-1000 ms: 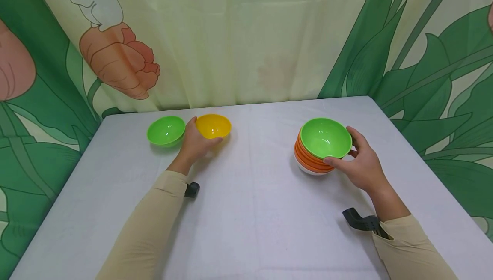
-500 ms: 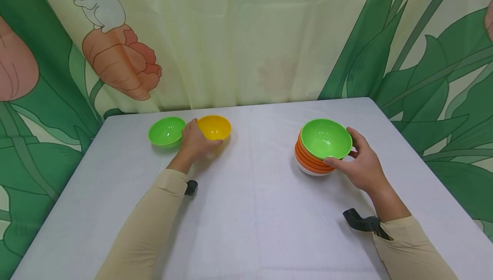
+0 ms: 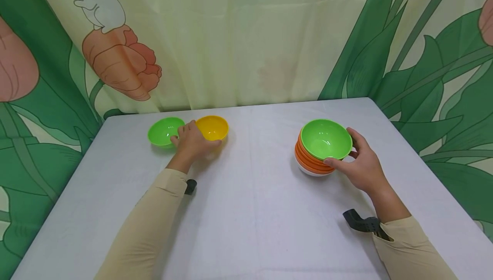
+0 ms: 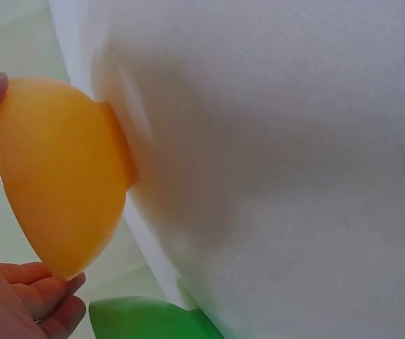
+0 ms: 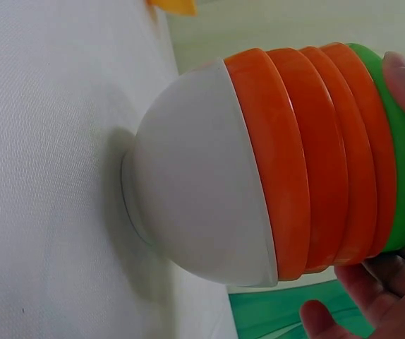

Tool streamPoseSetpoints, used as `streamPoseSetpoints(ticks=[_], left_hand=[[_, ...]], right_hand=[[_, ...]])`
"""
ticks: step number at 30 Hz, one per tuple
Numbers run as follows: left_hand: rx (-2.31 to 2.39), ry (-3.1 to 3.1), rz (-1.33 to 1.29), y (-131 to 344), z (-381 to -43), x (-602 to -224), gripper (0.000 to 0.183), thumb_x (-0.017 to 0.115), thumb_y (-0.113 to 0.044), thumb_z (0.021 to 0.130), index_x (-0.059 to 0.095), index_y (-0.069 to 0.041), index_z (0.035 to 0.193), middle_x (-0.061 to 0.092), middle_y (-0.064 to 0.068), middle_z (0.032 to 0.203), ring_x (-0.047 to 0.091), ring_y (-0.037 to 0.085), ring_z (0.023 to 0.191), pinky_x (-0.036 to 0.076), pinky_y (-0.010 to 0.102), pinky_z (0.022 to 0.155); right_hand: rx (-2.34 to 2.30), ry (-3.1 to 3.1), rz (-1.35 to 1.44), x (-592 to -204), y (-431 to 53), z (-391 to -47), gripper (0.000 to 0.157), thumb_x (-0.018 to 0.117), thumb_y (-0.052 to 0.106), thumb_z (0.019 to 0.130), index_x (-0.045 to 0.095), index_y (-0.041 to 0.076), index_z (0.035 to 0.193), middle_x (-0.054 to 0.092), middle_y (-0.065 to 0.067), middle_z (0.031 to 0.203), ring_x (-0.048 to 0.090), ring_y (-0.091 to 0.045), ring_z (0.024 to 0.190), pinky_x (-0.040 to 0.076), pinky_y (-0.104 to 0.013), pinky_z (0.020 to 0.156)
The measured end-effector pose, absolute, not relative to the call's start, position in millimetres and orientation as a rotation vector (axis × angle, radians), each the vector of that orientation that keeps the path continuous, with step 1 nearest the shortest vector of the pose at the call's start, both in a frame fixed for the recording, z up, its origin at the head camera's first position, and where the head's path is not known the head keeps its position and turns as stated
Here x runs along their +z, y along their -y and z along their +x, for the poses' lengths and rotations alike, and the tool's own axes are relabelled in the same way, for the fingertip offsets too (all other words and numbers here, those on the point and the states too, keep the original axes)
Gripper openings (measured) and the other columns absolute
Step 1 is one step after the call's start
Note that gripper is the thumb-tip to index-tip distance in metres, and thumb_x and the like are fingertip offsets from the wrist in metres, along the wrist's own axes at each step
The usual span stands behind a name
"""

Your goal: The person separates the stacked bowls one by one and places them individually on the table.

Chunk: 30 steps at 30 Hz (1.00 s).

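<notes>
We've glossy yellow round bowl point(image 3: 213, 128), far L on white-clothed bench point(image 3: 239, 211), rim-pinched just beyond our L hand point(image 3: 192, 144); R hand point(image 3: 363, 164), well R, grips glossy green round bowl point(image 3: 326, 138) atop orange-and-white stack point(image 3: 309, 160).

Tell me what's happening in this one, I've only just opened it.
A person is handling small bowls with both hands at a table. The right hand holds the top green bowl of a stack, which has four orange bowls under it and a white bowl at the bottom. The left hand grips a yellow bowl by its rim, away from the stack. Another green bowl sits just left of the yellow one.
</notes>
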State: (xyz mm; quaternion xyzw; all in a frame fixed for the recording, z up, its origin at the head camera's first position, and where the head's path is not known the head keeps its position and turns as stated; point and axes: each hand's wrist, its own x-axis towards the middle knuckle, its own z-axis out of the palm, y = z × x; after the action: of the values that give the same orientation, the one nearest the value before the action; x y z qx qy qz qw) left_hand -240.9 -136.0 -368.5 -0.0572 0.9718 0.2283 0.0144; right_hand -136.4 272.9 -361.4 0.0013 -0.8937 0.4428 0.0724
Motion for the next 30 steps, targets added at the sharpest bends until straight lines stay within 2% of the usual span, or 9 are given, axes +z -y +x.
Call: streamPoseSetpoints(ticks=[30], left_hand=[[0.806,-3.012,-0.241,137.2,-242.6,-369.7,0.105,0.073,-0.054,0.077,0.025,0.009,0.146,0.036,0.029,0.139,0.022,0.041,0.136,0.019,0.065,0.103]], right_hand=[[1.336,2.686,0.004,-359.8,-271.7,-135.5,0.105,0.082,0.027,0.086,0.010,0.002,0.159,0.025,-0.028,0.157,0.039,-0.053,0.129,0.041,-0.066,0.099]])
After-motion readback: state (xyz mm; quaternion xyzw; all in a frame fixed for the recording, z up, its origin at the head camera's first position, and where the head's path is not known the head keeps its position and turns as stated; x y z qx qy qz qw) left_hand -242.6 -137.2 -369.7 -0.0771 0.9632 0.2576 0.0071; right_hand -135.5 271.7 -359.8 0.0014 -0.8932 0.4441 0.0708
